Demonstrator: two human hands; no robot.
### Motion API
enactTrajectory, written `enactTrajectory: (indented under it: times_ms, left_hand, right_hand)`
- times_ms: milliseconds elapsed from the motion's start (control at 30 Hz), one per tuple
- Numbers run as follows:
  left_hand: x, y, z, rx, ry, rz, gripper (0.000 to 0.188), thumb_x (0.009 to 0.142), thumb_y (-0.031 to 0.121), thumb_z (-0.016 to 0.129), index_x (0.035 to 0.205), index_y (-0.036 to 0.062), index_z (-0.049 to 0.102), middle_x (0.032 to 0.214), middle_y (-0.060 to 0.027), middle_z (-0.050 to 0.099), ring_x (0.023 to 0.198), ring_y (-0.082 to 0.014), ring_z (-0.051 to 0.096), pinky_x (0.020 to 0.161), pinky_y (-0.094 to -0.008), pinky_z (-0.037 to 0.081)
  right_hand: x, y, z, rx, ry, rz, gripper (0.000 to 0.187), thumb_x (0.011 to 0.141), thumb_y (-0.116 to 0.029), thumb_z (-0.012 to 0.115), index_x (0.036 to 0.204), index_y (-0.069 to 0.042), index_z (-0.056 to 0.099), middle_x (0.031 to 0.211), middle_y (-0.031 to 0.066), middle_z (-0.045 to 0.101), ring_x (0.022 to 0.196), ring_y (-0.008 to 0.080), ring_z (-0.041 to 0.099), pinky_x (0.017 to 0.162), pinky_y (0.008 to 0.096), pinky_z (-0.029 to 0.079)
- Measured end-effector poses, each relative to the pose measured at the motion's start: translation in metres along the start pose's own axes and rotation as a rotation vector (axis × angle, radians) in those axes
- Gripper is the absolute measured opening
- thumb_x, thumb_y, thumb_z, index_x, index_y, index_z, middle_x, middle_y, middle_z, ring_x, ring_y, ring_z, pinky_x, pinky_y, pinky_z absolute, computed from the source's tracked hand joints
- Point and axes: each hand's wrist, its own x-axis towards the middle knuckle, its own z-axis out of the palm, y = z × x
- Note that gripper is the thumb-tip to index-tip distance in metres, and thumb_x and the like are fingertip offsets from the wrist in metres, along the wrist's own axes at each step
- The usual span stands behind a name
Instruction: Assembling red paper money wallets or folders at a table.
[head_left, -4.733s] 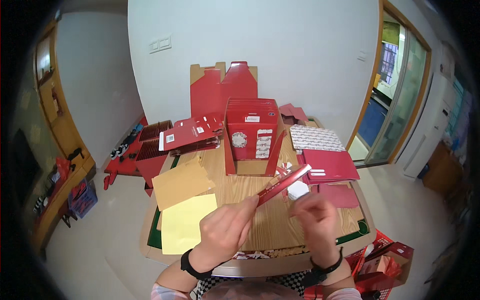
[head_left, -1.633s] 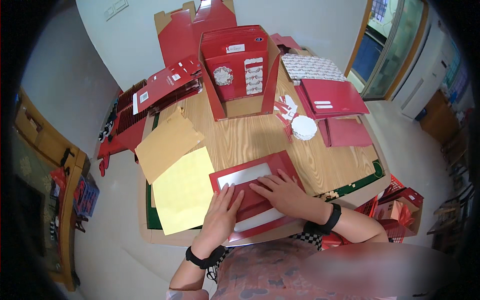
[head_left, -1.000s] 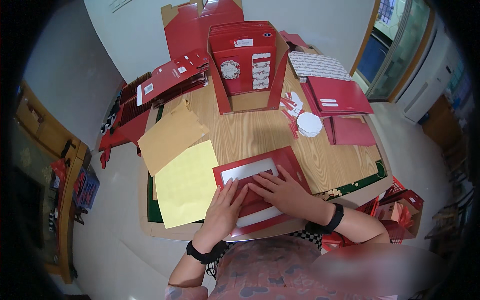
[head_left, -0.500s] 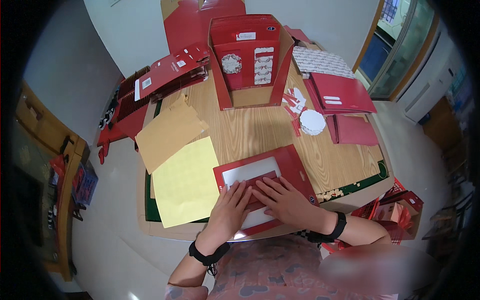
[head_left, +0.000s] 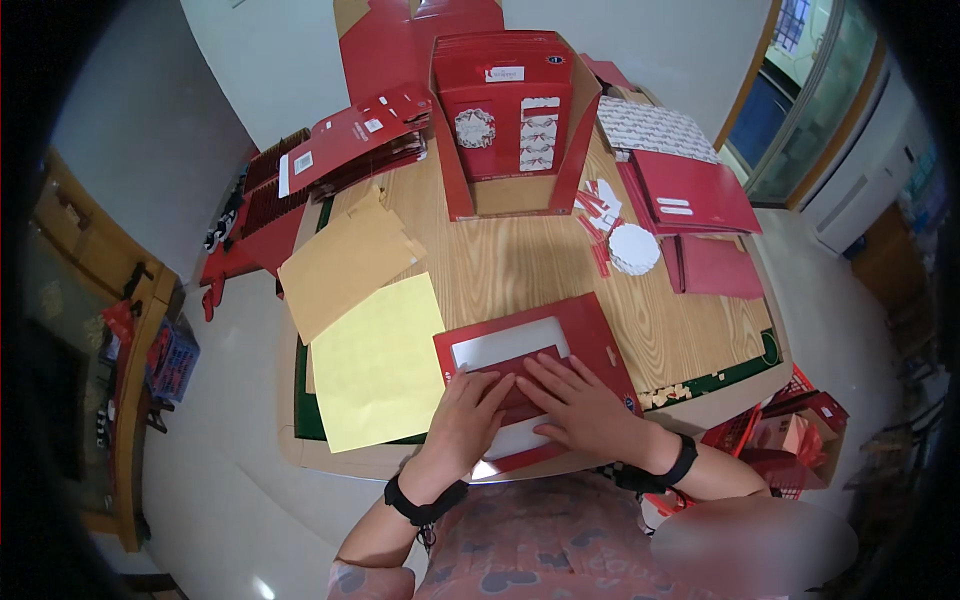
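Note:
A flat red cardboard package (head_left: 595, 335) lies at the table's near edge, tilted a little to one side. White areas (head_left: 510, 342) show on its face, with a darker red piece (head_left: 525, 372) across the middle. My left hand (head_left: 465, 418) rests on this piece from the left, fingers stretched out. My right hand (head_left: 588, 408) lies flat on it from the right, fingers spread, its fingertips close to those of the left. Neither hand grips anything. Part of the package is hidden under both palms.
Yellow sheets (head_left: 375, 370) and tan card sheets (head_left: 350, 265) lie on the left. A red display box (head_left: 515, 195) with red packs stands at the back. Round white labels (head_left: 634, 250) and red folders (head_left: 695, 190) are on the right; red packages (head_left: 355, 145) are stacked at back left.
The whole view has shifted slightly, moving the table rightward in the picture. My left fingers have bent and drawn back a little; the right hand stays flat on the package.

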Motion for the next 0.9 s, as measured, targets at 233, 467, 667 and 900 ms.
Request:
enactTrajectory:
  times_ms: [233,467,667,900]
  left_hand:
    - [0.011,-0.012,-0.068,-0.049,0.136,-0.093,0.044,0.076,-0.006,0.063,0.118,0.005,0.059,0.111,-0.0141,0.055,0.104,-0.0311,0.055,0.091,-0.0377,0.046]
    - [0.006,-0.069,-0.103,-0.068,0.064,-0.322,0.05,0.072,-0.008,0.066,0.12,0.0054,0.059,0.121,-0.015,0.056,0.115,-0.0308,0.051,0.098,-0.0355,0.043]
    - [-0.007,-0.042,-0.091,-0.029,0.089,-0.309,0.052,0.071,-0.004,0.07,0.122,0.0058,0.059,0.129,-0.0161,0.053,0.122,-0.0357,0.047,0.102,-0.0406,0.04]
    - [-0.002,0.001,-0.061,-0.07,0.068,-0.221,0.048,0.074,0.001,0.07,0.121,0.006,0.06,0.128,-0.0173,0.052,0.122,-0.0361,0.047,0.101,-0.0425,0.041]
  right_hand:
    - [-0.024,0.004,-0.067,0.129,0.307,0.144,0.062,0.08,-0.018,0.069,0.136,-0.009,0.044,0.141,0.0167,0.038,0.13,0.0334,0.038,0.107,0.0506,0.03]
    - [-0.049,0.045,-0.077,0.091,0.319,0.322,0.047,0.081,-0.012,0.066,0.125,-0.005,0.053,0.135,0.016,0.046,0.124,0.034,0.045,0.105,0.0496,0.033]
    - [-0.059,0.109,-0.093,0.111,0.376,0.452,0.037,0.081,-0.009,0.064,0.118,-0.002,0.058,0.121,0.0198,0.057,0.111,0.0373,0.054,0.096,0.0424,0.043]
    - [-0.021,0.214,-0.112,-0.116,0.389,0.507,0.03,0.078,-0.007,0.063,0.107,0.001,0.061,0.111,0.0225,0.061,0.103,0.0374,0.058,0.088,0.0441,0.046]
